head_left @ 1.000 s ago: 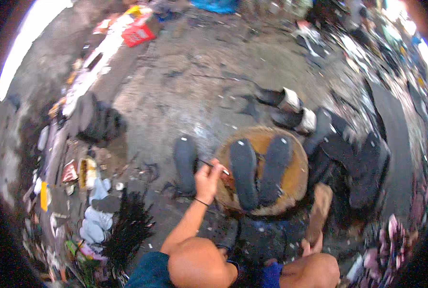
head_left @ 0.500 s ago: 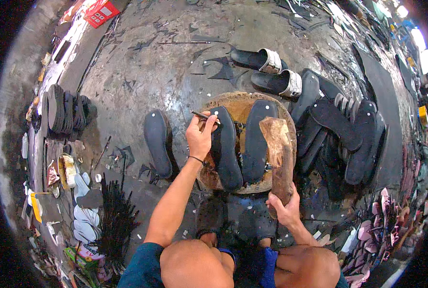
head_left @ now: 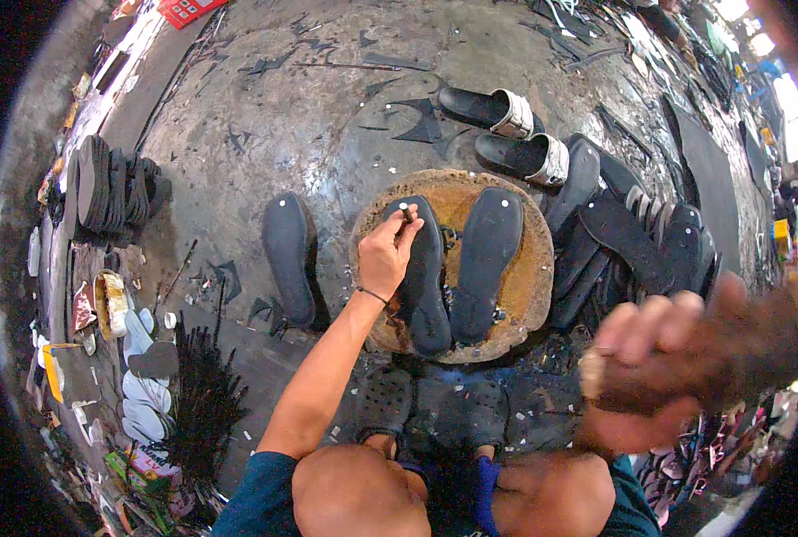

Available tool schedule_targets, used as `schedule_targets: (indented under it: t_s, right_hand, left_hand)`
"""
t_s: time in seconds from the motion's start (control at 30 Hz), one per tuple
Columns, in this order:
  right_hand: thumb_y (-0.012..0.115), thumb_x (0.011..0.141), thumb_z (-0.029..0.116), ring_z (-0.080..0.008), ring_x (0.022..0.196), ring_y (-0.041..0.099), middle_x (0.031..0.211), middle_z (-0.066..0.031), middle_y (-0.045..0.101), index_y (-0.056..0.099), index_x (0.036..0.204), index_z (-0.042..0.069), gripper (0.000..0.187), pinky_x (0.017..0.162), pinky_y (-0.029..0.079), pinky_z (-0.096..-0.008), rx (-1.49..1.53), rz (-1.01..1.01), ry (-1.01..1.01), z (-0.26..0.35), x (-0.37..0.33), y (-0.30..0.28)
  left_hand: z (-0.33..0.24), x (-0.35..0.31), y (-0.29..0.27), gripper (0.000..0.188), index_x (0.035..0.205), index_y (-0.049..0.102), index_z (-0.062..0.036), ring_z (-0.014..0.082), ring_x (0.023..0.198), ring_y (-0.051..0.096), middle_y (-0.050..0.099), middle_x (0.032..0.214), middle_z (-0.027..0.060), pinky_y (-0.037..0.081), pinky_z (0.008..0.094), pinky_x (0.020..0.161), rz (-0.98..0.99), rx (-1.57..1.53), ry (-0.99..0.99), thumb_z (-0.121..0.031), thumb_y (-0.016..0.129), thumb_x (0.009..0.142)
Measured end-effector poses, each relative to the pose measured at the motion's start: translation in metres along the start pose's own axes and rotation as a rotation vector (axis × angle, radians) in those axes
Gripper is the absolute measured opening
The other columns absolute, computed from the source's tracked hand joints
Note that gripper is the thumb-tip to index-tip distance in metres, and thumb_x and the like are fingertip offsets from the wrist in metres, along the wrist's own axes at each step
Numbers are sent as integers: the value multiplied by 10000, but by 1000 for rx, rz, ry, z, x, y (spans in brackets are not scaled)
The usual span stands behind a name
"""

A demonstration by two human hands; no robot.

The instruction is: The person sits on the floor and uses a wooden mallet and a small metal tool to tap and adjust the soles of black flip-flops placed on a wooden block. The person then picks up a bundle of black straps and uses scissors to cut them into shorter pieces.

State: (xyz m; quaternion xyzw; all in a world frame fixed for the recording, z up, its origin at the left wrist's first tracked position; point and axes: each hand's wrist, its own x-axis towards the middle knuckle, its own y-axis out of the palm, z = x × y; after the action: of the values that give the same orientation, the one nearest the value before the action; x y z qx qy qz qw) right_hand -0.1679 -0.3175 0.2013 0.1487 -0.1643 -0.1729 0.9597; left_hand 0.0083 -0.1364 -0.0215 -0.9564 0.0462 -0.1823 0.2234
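Note:
My left hand [head_left: 386, 254] pinches a short, dark rod-shaped tool [head_left: 407, 215], like a punch, standing upright near the far end of a black shoe sole [head_left: 426, 295]. That sole lies on a round wooden block [head_left: 539, 304]. To its right on the block rests a second black sole [head_left: 487, 259] with a white dot at its far end. My right hand [head_left: 649, 329] is wrapped round a rough wooden club [head_left: 748, 349], raised at the right and blurred by motion. On the floor left of the block lies another black sole [head_left: 288, 259].
Piled soles [head_left: 627, 233] lie right of the block, close to two slide sandals [head_left: 520, 159] at the far side. Stacked dark soles [head_left: 104, 183] stand at the left. Nearer are a bundle of thin black strips [head_left: 204, 403] and pale blue pieces [head_left: 144, 394]. Scraps litter the floor.
My right hand has lifted the wooden club up and to the right, away from the block. The tool in my left hand has turned from slanted to upright over the sole's far end.

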Motion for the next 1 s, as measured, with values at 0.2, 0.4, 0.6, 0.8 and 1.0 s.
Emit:
schedule_targets:
  t_s: [0.2, 0.4, 0.6, 0.8, 1.0]
  right_hand:
    - [747, 817, 239, -217, 840, 660, 949, -126, 642, 519, 1184, -11, 499, 733, 544, -348, -536, 382, 933, -150, -51, -45]
    - [705, 860, 235, -227, 729, 666, 886, -127, 647, 545, 1083, -16, 373, 680, 567, -368, -62, 32, 929, -204, -48, -7]
    - [712, 864, 219, -208, 842, 660, 987, -111, 663, 535, 1163, -19, 421, 776, 549, -363, 143, -222, 932, -188, -52, -21]
    - [773, 816, 295, -238, 1055, 607, 1163, -160, 628, 500, 1242, -65, 621, 929, 481, -364, -340, -297, 778, -170, -56, -44]
    - [768, 805, 274, -250, 1029, 619, 1144, -156, 635, 488, 1263, -35, 618, 910, 479, -362, -429, -335, 649, -166, -43, -73]
  left_hand:
    - [27, -5, -5, 246, 1046, 681, -36, 312, 873, 674, 691, 1002, 148, 533, 377, 686, 148, 164, 286, -86, 703, 806]
    - [3, 10, -7, 228, 981, 541, -23, 230, 868, 689, 688, 1006, 152, 579, 322, 708, 244, 178, -178, -233, 621, 942]
    - [-32, -16, -29, 248, 1024, 655, 13, 105, 868, 643, 711, 954, 69, 535, 280, 731, 220, -331, -439, -224, 637, 953]
    - [-67, -71, -2, 239, 1040, 646, -3, 149, 906, 654, 700, 953, 52, 527, 297, 798, 244, -768, -620, -228, 589, 981]
    - [-78, -64, 3, 272, 1015, 613, 16, 229, 808, 718, 707, 865, 161, 551, 318, 685, 575, 125, -316, -251, 578, 973]
